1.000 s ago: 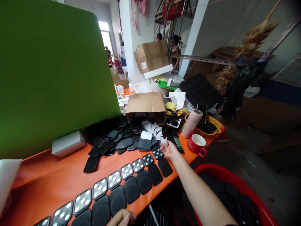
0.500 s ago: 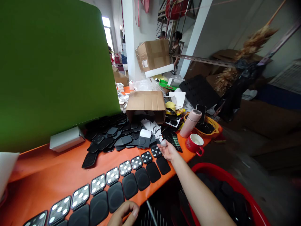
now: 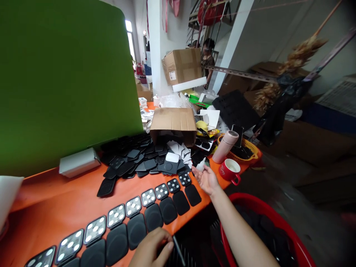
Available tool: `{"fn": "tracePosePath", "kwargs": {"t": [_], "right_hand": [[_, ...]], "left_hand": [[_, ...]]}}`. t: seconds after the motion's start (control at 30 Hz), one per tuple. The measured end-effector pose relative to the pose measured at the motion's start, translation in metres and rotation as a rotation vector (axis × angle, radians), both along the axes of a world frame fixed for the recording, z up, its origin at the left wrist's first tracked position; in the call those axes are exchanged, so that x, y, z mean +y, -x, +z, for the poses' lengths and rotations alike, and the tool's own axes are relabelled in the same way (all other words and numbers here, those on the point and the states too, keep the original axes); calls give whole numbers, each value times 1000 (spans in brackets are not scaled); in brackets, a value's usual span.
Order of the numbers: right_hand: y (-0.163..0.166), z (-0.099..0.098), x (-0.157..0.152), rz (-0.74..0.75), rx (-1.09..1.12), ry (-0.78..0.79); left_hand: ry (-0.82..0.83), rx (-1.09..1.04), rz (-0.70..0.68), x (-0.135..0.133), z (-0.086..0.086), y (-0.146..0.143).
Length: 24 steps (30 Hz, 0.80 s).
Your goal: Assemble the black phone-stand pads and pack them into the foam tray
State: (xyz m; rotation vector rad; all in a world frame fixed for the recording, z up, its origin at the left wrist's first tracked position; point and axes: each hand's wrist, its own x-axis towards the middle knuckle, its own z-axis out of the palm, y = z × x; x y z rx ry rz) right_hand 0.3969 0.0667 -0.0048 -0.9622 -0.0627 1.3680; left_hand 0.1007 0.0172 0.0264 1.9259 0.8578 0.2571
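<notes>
My right hand (image 3: 207, 180) holds a small white squeeze bottle (image 3: 200, 165) at its fingers, the narrow nozzle pointing up. It is just past the far end of a row of rounded-square black plates with white dots (image 3: 161, 191). A matching row of plain black pads (image 3: 154, 220) lies along the near side of the plates, close to the table edge. My left hand (image 3: 154, 248) is at the bottom, beside the pads, with thumb and forefinger curled together. Whatever may be between them is hidden.
Black pieces (image 3: 122, 167) and white cards (image 3: 182, 152) spill before an open carton (image 3: 172, 120). A pink flask (image 3: 226, 146), red mug (image 3: 230, 170) and yellow basket (image 3: 251, 148) stand right. A red tub (image 3: 294, 237) is below. A green panel (image 3: 63, 81) rises left.
My right hand has drawn back to the right from the last dotted plate, and the bottle now tips nozzle-up. My left hand has come further into view, upward and to the right.
</notes>
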Motion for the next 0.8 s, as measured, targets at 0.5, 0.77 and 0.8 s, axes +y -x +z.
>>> {"fn": "tracePosePath", "kwargs": {"t": [0.5, 0.77, 0.8], "right_hand": [[-33, -26, -75, -257, -1032, 323], [-30, -31, -50, -106, -1338, 381], [-26, -31, -40, -67, -1369, 370]], "left_hand": [[-728, 322, -426, 38, -64, -119], [-747, 347, -429, 30, -80, -111], [-753, 346, -425, 28, -81, -110]]}}
